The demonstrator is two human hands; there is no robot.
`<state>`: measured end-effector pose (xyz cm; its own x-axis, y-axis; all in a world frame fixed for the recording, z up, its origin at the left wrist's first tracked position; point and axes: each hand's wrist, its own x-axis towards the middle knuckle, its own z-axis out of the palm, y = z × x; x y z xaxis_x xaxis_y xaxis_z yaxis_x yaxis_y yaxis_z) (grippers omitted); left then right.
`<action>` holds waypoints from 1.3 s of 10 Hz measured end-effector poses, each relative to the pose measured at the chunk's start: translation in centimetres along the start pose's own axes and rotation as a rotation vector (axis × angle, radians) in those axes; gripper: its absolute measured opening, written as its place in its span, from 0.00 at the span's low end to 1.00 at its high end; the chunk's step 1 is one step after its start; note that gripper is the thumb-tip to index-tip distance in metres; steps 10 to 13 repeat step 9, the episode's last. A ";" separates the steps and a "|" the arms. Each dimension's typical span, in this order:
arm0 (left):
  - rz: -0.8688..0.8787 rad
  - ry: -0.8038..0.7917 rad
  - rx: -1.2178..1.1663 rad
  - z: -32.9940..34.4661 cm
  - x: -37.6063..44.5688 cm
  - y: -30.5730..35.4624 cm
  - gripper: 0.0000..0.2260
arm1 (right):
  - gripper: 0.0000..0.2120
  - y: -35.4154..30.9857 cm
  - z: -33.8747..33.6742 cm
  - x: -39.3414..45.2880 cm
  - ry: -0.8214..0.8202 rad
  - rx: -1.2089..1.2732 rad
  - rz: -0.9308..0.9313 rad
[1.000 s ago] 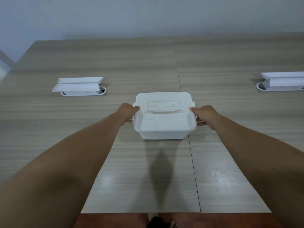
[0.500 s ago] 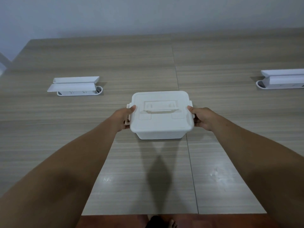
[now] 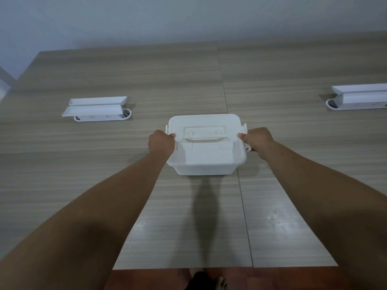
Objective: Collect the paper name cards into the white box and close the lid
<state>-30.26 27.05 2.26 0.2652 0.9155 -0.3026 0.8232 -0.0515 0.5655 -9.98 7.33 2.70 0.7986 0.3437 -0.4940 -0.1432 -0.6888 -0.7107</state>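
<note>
The box is sitting on the desk, near its middle and straight ahead of the person, with the lid lying flat on top and its handle folded down. No name cards are showing anywhere on the desk, so they are presumably inside already, though the closed lid is hiding the contents.

The left hand is curling around the left edge of the box, thumb resting on the lid's rim and fingers wrapped down over the side where the latch sits. The right hand is doing the same on the right edge, thumb on the rim, fingers tucked under the side clasp. Both are closed on the box at its two sides; whether the clasps are snapped shut is too small to tell.

By my reading, the closing step is in hand: the lid is seated and the person is working at the side latches. The next move is calling for an inward press on both clasps at once, keeping the box steady on the desk so it is not sliding away.

Two white socket units, one far left and one far right, are sitting well apart from the box.
</note>
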 end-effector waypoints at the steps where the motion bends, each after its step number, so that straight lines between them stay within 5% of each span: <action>1: -0.003 -0.020 -0.021 0.1 -0.4 -0.2 0.19 | 0.15 -0.8 0.3 -0.9 0.101 -0.277 -0.121; 3: 0.057 -0.207 -0.222 -1.2 -1.0 -1.4 0.18 | 0.06 -0.5 0.7 -2.5 0.014 -0.235 -0.136; 4: 0.115 -0.285 -0.328 -1.2 -1.4 -2.0 0.21 | 0.10 -0.3 0.5 -2.8 -0.057 -0.166 -0.143; 5: 0.143 -0.216 -0.259 -0.5 -1.5 -2.0 0.33 | 0.29 -0.6 1.0 -3.0 -0.036 -0.208 -0.161; 6: 0.103 -0.126 -0.206 0.5 -1.4 -1.3 0.37 | 0.35 -1.0 1.5 -2.8 0.034 -0.265 -0.149; 8: 0.309 0.124 0.151 2.0 -2.1 0.5 0.34 | 0.31 -0.8 1.9 -2.1 0.043 -0.304 -0.139; 9: 0.577 0.142 0.365 3.5 -1.7 0.9 0.28 | 0.29 -1.1 2.1 -2.0 0.091 -0.301 -0.193; 13: 0.577 0.142 0.365 3.5 -1.7 0.9 0.28 | 0.29 -1.1 2.1 -2.0 0.091 -0.301 -0.193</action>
